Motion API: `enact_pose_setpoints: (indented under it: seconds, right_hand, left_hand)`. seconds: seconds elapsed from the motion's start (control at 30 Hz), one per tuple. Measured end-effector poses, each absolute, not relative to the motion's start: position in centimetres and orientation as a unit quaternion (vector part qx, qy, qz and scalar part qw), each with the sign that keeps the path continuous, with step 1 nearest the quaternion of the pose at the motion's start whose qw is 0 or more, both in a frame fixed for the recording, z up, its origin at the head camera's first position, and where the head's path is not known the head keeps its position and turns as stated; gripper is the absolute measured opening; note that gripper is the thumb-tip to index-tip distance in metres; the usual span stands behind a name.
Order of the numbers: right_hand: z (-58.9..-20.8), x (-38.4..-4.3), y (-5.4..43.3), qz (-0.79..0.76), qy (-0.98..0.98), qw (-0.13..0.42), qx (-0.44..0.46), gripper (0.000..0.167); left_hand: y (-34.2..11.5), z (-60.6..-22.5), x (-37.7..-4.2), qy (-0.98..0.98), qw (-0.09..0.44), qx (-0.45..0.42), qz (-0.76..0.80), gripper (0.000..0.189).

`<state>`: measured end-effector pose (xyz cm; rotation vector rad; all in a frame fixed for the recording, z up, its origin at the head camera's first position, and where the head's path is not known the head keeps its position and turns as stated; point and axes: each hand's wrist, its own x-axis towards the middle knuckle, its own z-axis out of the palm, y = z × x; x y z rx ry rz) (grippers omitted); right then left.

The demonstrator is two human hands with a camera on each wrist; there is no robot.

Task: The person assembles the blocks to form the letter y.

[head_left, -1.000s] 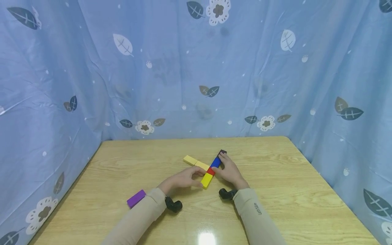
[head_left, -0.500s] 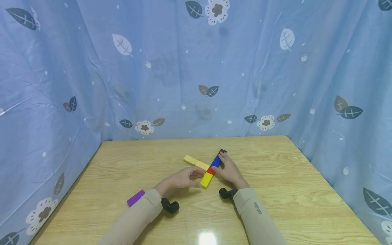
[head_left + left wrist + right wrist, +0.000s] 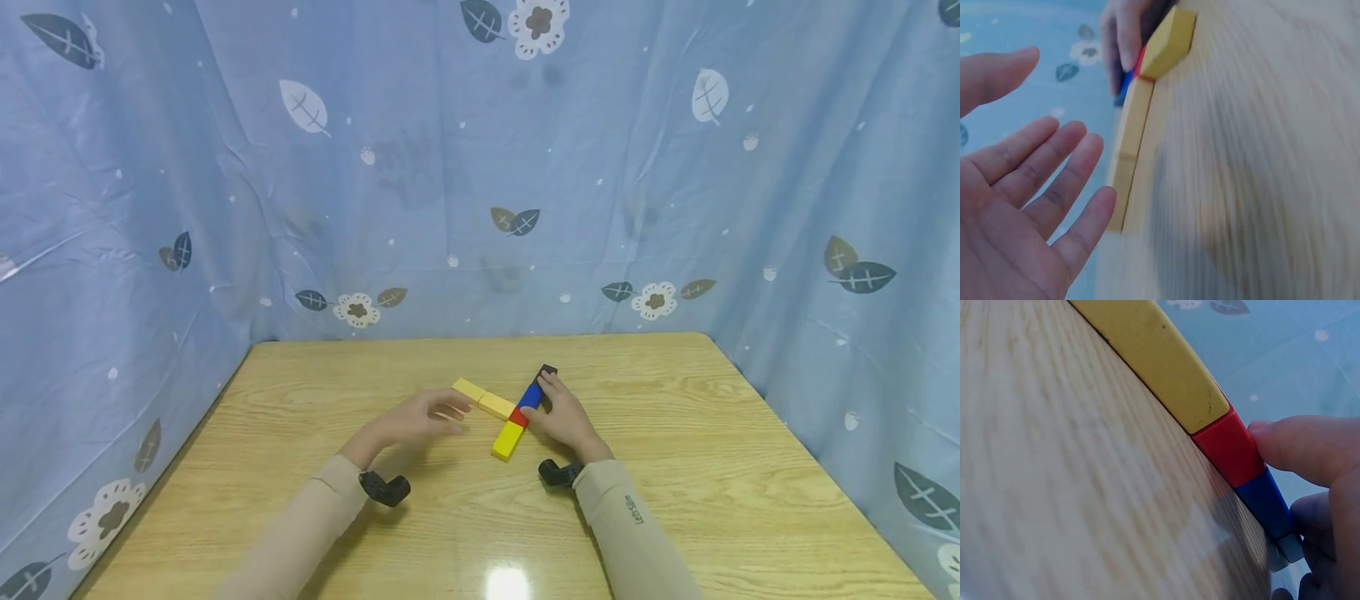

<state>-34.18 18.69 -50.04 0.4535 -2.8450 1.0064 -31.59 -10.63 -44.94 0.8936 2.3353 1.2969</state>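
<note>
A slanting row of blocks lies on the table: yellow [image 3: 507, 442], red [image 3: 517, 418], blue [image 3: 529, 397] and black [image 3: 551, 369]. Two pale yellow blocks [image 3: 495, 406] stand end to end and branch off leftward near the red one. My right hand [image 3: 567, 423] rests along the row, thumb at the red block and fingertips reaching to the black one. In the right wrist view the thumb [image 3: 1297, 447] touches the red block's edge. My left hand [image 3: 416, 419] hovers left of the branch with nothing in it, its fingers spread and relaxed in the left wrist view.
The wooden table [image 3: 712, 500] has its back edge along a blue patterned curtain [image 3: 420, 208], which also hangs at both sides. Black camera mounts sit on both wrists, the left one [image 3: 385, 489] low over the table.
My left hand has drawn back leftward from the yellow block, and its sleeve now covers the purple block seen before. My right hand and the row have stayed in place.
</note>
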Motion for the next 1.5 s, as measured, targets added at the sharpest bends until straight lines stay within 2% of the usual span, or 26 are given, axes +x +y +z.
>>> enact_pose_setpoints:
  seconds: [0.17,0.4,0.73,1.07,1.23,1.5]
  right_hand:
    - [-49.8,-34.2,18.5,0.327,-0.932,0.043,0.15,0.074]
    - [-49.9,-34.2,18.5,0.327,-0.932,0.036,0.152,0.075]
    - [-50.0,-34.2,18.6,0.32,-0.934,0.041,0.151,0.075]
    - [-50.0,-34.4,18.7,0.314,-0.935,0.039,0.156,0.077]
    - [-50.0,-34.4,18.6,0.312,-0.936,0.036,0.157,0.078]
    - [-49.8,-34.2,18.3,0.319,-0.935,0.035,0.153,0.076]
  left_hand:
    - [-13.6,-44.6,-31.2,0.816,0.15,0.301,0.47,0.046]
    - [-17.7,-45.0,-29.9,0.784,0.17,0.287,0.523,0.045]
    - [-21.4,-45.7,-28.2,0.788,0.165,0.301,0.512,0.041]
    - [-25.4,-46.8,-26.3,0.781,0.198,0.268,0.529,0.045]
    - [-26.6,-47.1,-25.6,0.78,0.2,0.276,0.526,0.046]
    - [-27.6,-47.6,-25.2,0.777,0.236,0.286,0.508,0.056]
